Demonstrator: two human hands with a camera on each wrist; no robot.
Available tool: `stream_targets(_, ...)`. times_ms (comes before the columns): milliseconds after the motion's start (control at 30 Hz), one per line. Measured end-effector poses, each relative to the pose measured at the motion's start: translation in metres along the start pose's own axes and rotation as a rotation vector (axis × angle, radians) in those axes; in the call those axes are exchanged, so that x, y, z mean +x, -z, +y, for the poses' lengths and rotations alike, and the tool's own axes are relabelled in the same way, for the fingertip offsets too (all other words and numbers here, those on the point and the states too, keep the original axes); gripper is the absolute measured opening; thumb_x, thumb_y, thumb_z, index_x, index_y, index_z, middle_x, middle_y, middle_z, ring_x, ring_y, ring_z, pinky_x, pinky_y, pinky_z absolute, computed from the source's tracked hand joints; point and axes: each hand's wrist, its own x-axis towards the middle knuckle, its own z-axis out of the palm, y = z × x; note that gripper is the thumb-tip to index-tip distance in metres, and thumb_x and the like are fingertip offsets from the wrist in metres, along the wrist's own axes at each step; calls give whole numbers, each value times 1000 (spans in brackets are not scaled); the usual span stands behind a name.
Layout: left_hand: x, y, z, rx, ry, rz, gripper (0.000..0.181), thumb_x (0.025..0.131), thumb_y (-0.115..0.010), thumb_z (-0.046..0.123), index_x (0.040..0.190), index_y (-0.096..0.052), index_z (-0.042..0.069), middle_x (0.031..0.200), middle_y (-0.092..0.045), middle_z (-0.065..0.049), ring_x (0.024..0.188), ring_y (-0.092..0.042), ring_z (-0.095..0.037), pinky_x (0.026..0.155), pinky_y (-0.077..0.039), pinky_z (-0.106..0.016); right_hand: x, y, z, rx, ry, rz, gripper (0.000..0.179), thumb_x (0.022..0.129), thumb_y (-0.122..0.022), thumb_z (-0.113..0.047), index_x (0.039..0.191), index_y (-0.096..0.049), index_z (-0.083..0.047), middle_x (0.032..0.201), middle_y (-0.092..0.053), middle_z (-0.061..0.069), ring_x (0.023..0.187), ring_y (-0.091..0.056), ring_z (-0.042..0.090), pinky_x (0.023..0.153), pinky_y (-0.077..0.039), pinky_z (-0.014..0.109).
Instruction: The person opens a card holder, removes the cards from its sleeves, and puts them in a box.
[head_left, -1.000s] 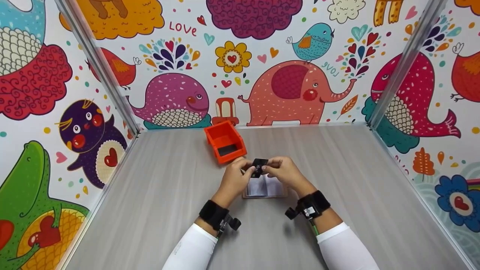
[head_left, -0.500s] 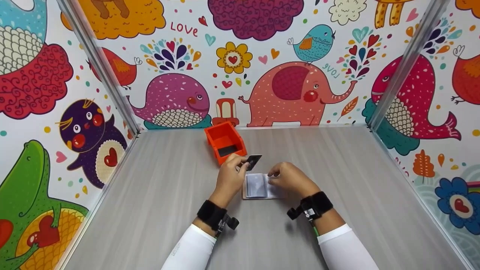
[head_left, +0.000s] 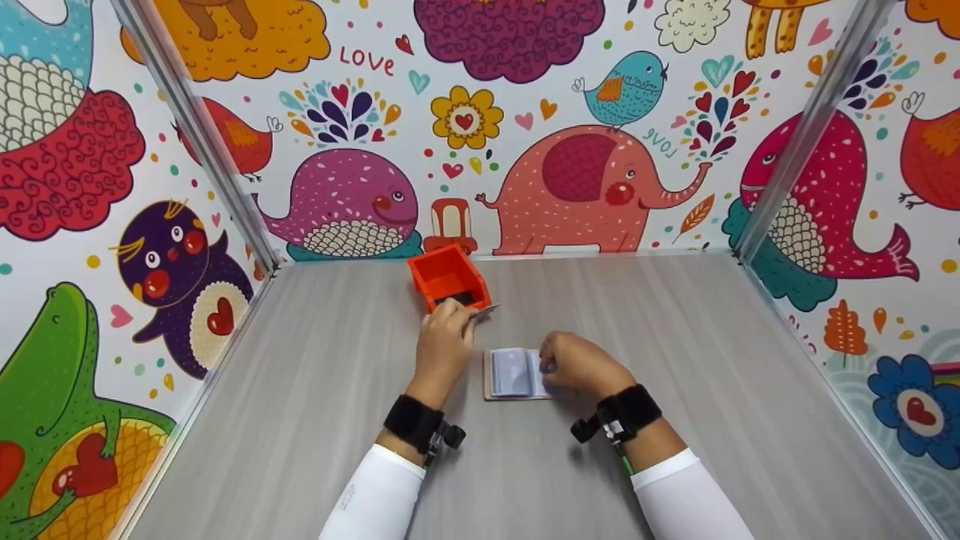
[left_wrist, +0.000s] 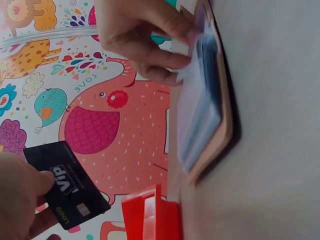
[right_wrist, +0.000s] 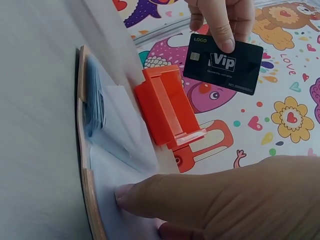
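My left hand [head_left: 442,345] pinches a black card [right_wrist: 222,64] with "Vip" lettering and a chip between thumb and fingers, raised off the table near the front of an orange-red bin. On the table lies a card holder [head_left: 513,373], spread open, with clear plastic sleeves and a tan cover. My right hand [head_left: 586,365] is at its right half. In the left wrist view, the right fingertips [left_wrist: 185,62] pinch a clear sleeve. The thumb [right_wrist: 132,195] lies against the plastic in the right wrist view.
The orange-red bin [head_left: 444,271] stands behind the holder, toward the back left, with something black [head_left: 455,298] inside. Printed cartoon panels [head_left: 465,172] wall in the grey wood-grain table [head_left: 322,420] at the back and both sides.
Both hands were at the card; the right let go and lowered to the holder's right sleeves. My left hand has drawn the card left and tilted it toward the bin.
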Motion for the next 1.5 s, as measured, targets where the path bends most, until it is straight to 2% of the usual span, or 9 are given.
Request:
stream_targets(100, 6, 0, -6, 89, -54, 16, 8, 100, -83, 6, 107, -87, 7, 92, -68, -9, 91, -71, -28, 78, -50, -44, -1, 0, 0, 0, 0, 4, 17, 84, -89, -1, 100, -86, -8, 111, -78, 4, 91, -65, 18, 84, -61, 39)
stream_targets(200, 15, 0, -10, 156, -77, -10, 9, 100, -81, 4, 107, -87, 6, 91, -67, -10, 90, -70, -28, 79, -49, -44, -1, 1, 1, 9, 1, 8, 17, 84, -89, -1, 100, -85, -8, 112, -78, 4, 92, -65, 18, 84, -62, 39)
stream_targets(300, 24, -3, -14, 216, -71, -65, 11, 98, -81, 1, 107, -87, 4, 92, -68, -11, 92, -70, -30, 80, -47, -44, -1, 1, 2, 4, 27, 11, 15, 84, -90, -2, 98, -86, -7, 112, -78, 5, 93, -66, 18, 84, -62, 40)
stream_targets(467, 32, -13, -22, 293, -16, -168, 13, 98, -82, 0, 110, -87, 4, 100, -73, -12, 99, -71, -31, 84, -42, -43, -1, 0, 4, -9, 59, 8, 12, 83, -91, -3, 95, -89, -7, 114, -79, 5, 95, -67, 18, 86, -63, 42)
stream_targets(633, 34, -25, -26, 293, 45, -243, 14, 102, -78, 1, 113, -87, 4, 105, -74, -12, 104, -71, -31, 88, -40, -45, 0, 0, 6, 34, 17, -9, 12, 84, -93, -5, 95, -89, -10, 115, -77, 1, 95, -65, 19, 85, -61, 39)
stream_targets(867, 37, -35, -27, 296, 84, -289, 16, 101, -77, -2, 113, -86, 2, 109, -75, -14, 108, -71, -33, 95, -41, -50, 0, -1, 7, 50, 48, 2, 11, 84, -94, -5, 92, -88, -10, 114, -77, 1, 96, -66, 17, 80, -60, 35)
stream_targets(1167, 39, -44, -25, 329, 82, -305, 20, 103, -68, -4, 106, -87, 2, 107, -75, -16, 106, -71, -36, 95, -41, -54, -1, -2, 8, 79, 35, -10, 11, 86, -92, -5, 94, -88, -11, 115, -76, 0, 99, -66, 18, 80, -61, 35)
stream_targets(1333, 39, -48, -26, 350, 84, -320, 22, 103, -67, -4, 106, -88, 3, 108, -76, -17, 106, -72, -36, 95, -41, -54, -1, -1, 8, 62, 46, 2, 11, 85, -91, -3, 93, -87, -10, 114, -76, 2, 98, -66, 17, 88, -62, 40)
stream_targets(1500, 39, -50, -30, 353, 88, -315, 25, 103, -63, 2, 103, -88, 4, 105, -77, -17, 102, -72, -36, 94, -41, -54, -2, 0, 6, 71, 20, 3, 12, 85, -91, -4, 94, -87, -11, 114, -76, 1, 97, -67, 17, 91, -63, 42)
